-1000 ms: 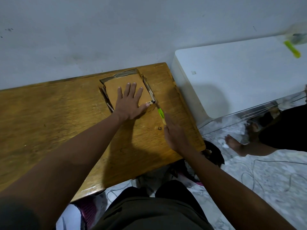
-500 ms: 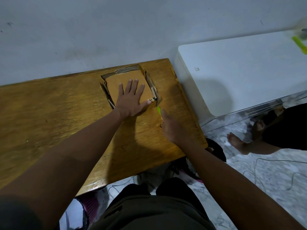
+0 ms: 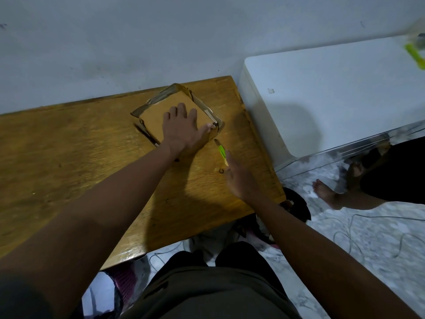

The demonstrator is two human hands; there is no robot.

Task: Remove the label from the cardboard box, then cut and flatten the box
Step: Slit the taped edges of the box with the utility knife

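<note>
A small brown cardboard box lies low on the wooden table, near the far edge, with torn flaps standing around its top panel. My left hand rests flat on that panel, fingers spread, pressing it down. My right hand is just right of the box and nearer to me, closed on a green-handled cutter. The cutter's tip points at the box's near right corner, a short gap from it. No label shows on the visible cardboard.
A white appliance stands against the table's right end, with a green item on its far corner. Another person's bare foot and loose cables are on the marble floor at the right. The wall runs behind the table.
The box has turned under my left hand, one corner now pointing at the wall. The cutter has come back out of the box's right edge, toward me.
</note>
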